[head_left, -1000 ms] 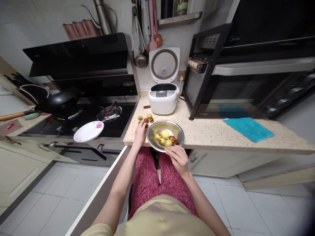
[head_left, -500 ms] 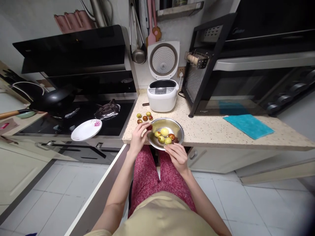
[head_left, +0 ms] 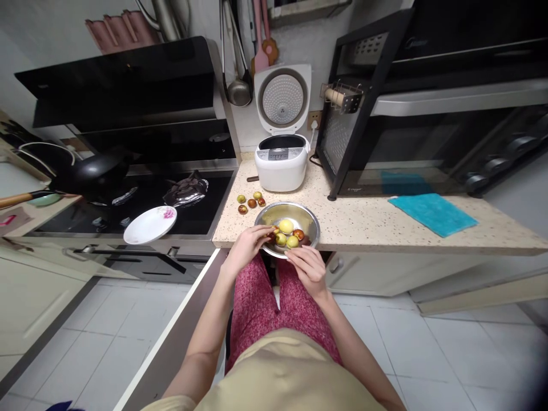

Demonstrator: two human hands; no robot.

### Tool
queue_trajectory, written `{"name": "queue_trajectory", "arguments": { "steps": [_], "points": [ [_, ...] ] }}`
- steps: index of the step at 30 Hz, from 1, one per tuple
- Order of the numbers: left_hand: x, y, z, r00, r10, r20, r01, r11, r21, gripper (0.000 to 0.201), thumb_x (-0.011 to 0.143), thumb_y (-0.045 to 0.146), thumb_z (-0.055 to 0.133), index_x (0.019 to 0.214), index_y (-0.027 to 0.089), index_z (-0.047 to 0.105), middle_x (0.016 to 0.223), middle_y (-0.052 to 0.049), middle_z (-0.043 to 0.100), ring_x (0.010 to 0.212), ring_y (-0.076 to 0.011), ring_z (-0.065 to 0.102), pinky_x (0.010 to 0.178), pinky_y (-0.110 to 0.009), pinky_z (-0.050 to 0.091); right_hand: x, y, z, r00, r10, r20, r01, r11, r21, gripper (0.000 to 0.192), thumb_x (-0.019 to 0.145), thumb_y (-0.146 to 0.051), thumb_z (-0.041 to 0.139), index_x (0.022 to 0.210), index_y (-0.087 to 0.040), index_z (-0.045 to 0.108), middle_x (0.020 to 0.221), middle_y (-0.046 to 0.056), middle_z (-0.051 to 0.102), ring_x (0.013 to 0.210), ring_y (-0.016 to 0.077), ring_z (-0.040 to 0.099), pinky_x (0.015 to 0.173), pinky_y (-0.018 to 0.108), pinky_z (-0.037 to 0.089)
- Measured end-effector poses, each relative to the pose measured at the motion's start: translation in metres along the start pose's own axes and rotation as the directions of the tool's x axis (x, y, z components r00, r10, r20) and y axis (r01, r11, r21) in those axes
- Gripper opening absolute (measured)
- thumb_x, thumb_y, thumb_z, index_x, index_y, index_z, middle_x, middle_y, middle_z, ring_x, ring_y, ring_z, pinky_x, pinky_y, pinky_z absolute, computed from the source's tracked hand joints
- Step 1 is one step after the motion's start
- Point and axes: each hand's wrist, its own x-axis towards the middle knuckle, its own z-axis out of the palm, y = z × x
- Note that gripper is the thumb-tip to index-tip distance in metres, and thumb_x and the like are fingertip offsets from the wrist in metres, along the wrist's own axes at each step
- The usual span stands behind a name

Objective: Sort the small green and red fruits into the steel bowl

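Observation:
A shiny steel bowl [head_left: 309, 217] sits at the counter's front edge, holding several green and reddish-brown jujubes [head_left: 286, 226]. Over its left side, my left hand [head_left: 248, 246] has its fingertips closed on a dark red jujube [head_left: 270, 236], partly hidden by the fingers and low among the others. My right hand [head_left: 310, 269] grips the bowl's near rim on the right, thumb and fingers together. On the counter just left of the bowl lie several loose jujubes [head_left: 252, 202], some green, some brown.
Behind the bowl stands a white rice cooker [head_left: 280, 174], lid raised. A white plate [head_left: 148, 226] rests by the gas hob [head_left: 107, 220] on the left, with a black wok [head_left: 92, 174] beyond. To the right are a turquoise cloth [head_left: 434, 214] and a black oven [head_left: 411, 148]. An open drawer [head_left: 171, 331] juts out below.
My left hand has moved right, from the bowl's left rim to inside it, carrying the dark red jujube. My right hand stays on the rim. The view has shifted slightly.

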Motion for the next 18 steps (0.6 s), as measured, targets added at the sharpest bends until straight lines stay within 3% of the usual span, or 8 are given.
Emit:
{"name": "queue_trajectory", "arguments": {
  "steps": [7, 11, 14, 18],
  "points": [
    [-0.005, 0.002, 0.003, 0.998, 0.008, -0.067, -0.010, 1.000, -0.024, 0.034, 0.105, 0.025, 0.053, 0.136, 0.023, 0.067, 0.139, -0.011, 0.069, 0.128, -0.0233, 0.067, 0.114, -0.045, 0.054, 0.001, -0.001, 0.000, 1.000, -0.027, -0.002, 0.027, 1.000, -0.003, 0.036, 0.098, -0.011, 0.065, 0.128, -0.028, 0.074, 0.102, 0.005, 0.081, 0.094, 0.0197, 0.076, 0.093, 0.042, 0.060],
    [-0.008, -0.006, 0.007, 0.975, -0.015, -0.221, 0.011, 1.000, -0.018, 0.036, 0.105, 0.029, 0.055, 0.140, 0.025, 0.063, 0.148, -0.010, 0.062, 0.138, -0.0232, 0.060, 0.120, -0.046, 0.048, 0.000, 0.000, 0.000, 1.000, -0.019, -0.002, 0.019, 1.000, 0.004, 0.037, 0.098, -0.011, 0.064, 0.129, -0.029, 0.073, 0.103, 0.005, 0.081, 0.096, 0.0201, 0.076, 0.094, 0.043, 0.060],
    [-0.005, -0.026, 0.010, 0.930, -0.077, -0.360, 0.099, 0.994, 0.044, 0.038, 0.105, 0.030, 0.053, 0.143, 0.025, 0.059, 0.150, -0.012, 0.058, 0.142, -0.0245, 0.056, 0.123, -0.047, 0.044, -0.001, 0.000, 0.000, 1.000, -0.011, -0.004, 0.011, 1.000, 0.017, 0.037, 0.098, -0.010, 0.063, 0.128, -0.028, 0.074, 0.105, 0.005, 0.081, 0.097, 0.0200, 0.076, 0.095, 0.043, 0.059],
    [0.007, -0.071, 0.016, 0.878, -0.150, -0.454, 0.206, 0.975, 0.077, 0.042, 0.103, 0.026, 0.051, 0.145, 0.022, 0.055, 0.151, -0.016, 0.053, 0.144, -0.0268, 0.051, 0.124, -0.049, 0.042, 0.000, -0.001, -0.001, 1.000, -0.011, 0.009, 0.011, 1.000, 0.019, 0.036, 0.098, -0.011, 0.064, 0.129, -0.028, 0.074, 0.105, 0.005, 0.081, 0.096, 0.0198, 0.076, 0.095, 0.042, 0.058]
  ]
}}
